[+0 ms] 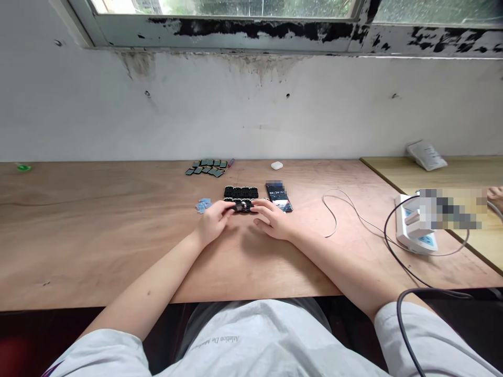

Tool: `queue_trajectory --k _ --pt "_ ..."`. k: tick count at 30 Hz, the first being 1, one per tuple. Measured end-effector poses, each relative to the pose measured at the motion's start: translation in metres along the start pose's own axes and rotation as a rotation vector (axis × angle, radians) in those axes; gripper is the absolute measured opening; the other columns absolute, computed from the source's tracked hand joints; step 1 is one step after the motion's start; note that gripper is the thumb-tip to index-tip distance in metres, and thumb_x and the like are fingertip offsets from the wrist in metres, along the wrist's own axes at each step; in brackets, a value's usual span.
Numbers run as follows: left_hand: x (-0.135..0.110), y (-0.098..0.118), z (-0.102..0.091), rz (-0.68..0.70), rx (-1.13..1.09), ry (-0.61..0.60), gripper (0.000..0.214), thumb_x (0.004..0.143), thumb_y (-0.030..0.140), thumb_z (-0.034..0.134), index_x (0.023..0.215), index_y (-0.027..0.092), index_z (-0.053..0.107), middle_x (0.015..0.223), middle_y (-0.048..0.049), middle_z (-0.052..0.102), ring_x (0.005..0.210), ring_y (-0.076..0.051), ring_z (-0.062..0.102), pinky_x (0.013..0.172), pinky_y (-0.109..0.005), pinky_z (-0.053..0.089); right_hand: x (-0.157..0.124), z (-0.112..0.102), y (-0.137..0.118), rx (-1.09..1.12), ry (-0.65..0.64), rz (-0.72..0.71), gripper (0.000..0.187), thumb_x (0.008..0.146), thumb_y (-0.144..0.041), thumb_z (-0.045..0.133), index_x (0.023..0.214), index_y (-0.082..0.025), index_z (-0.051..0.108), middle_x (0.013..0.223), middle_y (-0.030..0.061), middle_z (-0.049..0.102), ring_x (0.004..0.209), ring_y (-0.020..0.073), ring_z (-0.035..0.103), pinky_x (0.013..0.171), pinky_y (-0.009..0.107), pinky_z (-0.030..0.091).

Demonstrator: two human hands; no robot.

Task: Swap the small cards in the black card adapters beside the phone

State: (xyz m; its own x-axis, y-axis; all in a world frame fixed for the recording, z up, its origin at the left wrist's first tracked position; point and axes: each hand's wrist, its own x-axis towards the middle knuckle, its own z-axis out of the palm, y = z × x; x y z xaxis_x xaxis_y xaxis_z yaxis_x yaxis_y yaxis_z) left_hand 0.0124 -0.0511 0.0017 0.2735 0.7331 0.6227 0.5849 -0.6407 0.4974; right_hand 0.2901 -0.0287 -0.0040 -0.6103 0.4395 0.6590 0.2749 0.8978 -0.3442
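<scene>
Between my two hands is a dark, shiny black piece (243, 206), too small in view to name its kind. My left hand (214, 222) has its fingers closed round the left end of it. At its right end the fingertips of my right hand (274, 220) grip it, with the thumb lower and partly apart. Just beyond lies a row of black moulded parts (241, 192), and more of the like sits directly under my fingers, partly hidden. Left of my left hand is a small heap of light blue pieces (203, 204).
A phone (279, 198) showing a timer lies right of the parts. Several flat green-grey screen-like pieces (208, 167) and a white case (277, 165) lie near the wall. Cables run to a white power strip (416, 230) at right. Another person's hand (495, 193) shows at the right edge.
</scene>
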Motion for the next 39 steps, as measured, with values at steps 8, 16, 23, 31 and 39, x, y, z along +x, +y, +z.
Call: queue_trajectory --k 8,16,23,31,39 --pt "0.007 -0.061 -0.023 -0.830 -0.312 0.396 0.034 0.086 0.041 0.067 0.107 0.014 0.069 0.081 -0.0075 0.072 0.067 -0.017 0.070 0.058 -0.026 0.052 -0.004 -0.007 0.002 -0.029 -0.038 0.029 0.018 0.103 -0.025 0.051 0.113 -0.022 0.065 0.135 0.0166 0.059 0.124 0.0258 0.061 0.103 0.047 0.056" --pt "0.012 -0.071 -0.015 -0.267 0.320 0.237 0.029 0.096 0.031 0.052 0.113 0.019 0.073 0.112 -0.0137 0.069 0.106 -0.028 0.066 0.099 -0.047 0.053 -0.005 -0.008 0.006 -0.065 -0.023 -0.022 0.018 0.103 -0.023 0.049 0.106 -0.021 0.067 0.130 0.0158 0.061 0.118 0.0242 0.062 0.100 0.044 0.057" --pt "0.043 -0.080 0.010 -0.209 0.593 -0.017 0.032 0.096 0.025 0.045 0.099 0.015 0.075 0.103 -0.0176 0.071 0.100 -0.033 0.063 0.095 -0.051 0.050 -0.006 -0.011 0.012 -0.090 -0.050 0.003 0.018 0.103 -0.024 0.050 0.105 -0.022 0.068 0.126 0.0154 0.063 0.114 0.0243 0.063 0.098 0.045 0.056" --pt "0.046 -0.077 0.010 -0.200 0.509 -0.135 0.044 0.104 0.038 0.036 0.100 0.018 0.075 0.113 -0.0147 0.072 0.110 -0.031 0.064 0.097 -0.048 0.048 -0.006 -0.010 0.010 -0.156 -0.087 0.029 0.017 0.101 -0.023 0.053 0.104 -0.021 0.069 0.125 0.0144 0.065 0.114 0.0259 0.061 0.099 0.045 0.052" --pt "0.046 -0.071 0.006 -0.105 0.365 -0.243 0.048 0.106 0.044 0.033 0.123 0.018 0.071 0.128 -0.0126 0.073 0.121 -0.028 0.066 0.106 -0.046 0.048 -0.003 -0.009 0.009 -0.448 -0.167 0.313 0.027 0.102 -0.037 0.057 0.122 -0.021 0.066 0.136 0.0143 0.063 0.126 0.0330 0.051 0.106 0.053 0.041"
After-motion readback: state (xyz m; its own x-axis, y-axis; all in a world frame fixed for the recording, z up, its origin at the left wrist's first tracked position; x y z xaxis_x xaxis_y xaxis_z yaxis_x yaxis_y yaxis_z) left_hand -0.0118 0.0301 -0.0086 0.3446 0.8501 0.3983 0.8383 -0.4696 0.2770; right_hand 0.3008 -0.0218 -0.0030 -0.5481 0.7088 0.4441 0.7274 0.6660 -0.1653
